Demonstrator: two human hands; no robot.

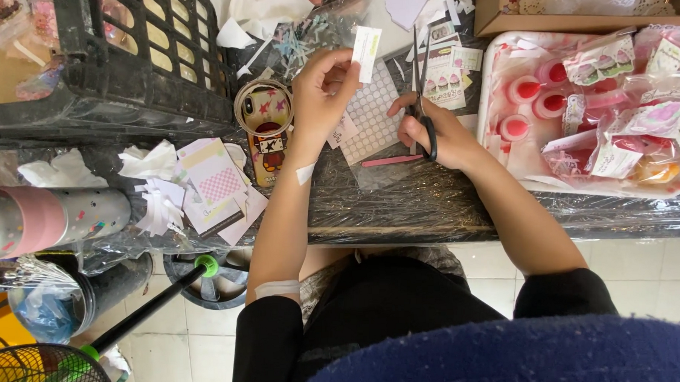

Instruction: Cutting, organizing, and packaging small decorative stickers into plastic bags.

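Head view. I look straight down on a table (431, 210) wrapped in dark plastic film. My left hand (323, 90) pinches a small white paper strip (367, 53) between thumb and fingertips, holding it upright near the table's far edge. My right hand (436, 135) grips black-handled scissors (421, 98), fingers through the loops; the blades point away from me and stand nearly closed, just right of the strip. The strip's long axis runs roughly parallel to the blades, so the paper lies left of the cutting edge. The left hand already has it, and the right is the farther of the two. Beneath both hands lies a white dotted sheet (375, 111), with a pink stick (392, 160) at its near edge. A phone case (266, 133) sits to the left, and a pink tray (502, 72) of wrapped items fills the right side. The blade tips blur into the paper scraps (432, 14) behind them. I cannot tell whether strip and blades touch.
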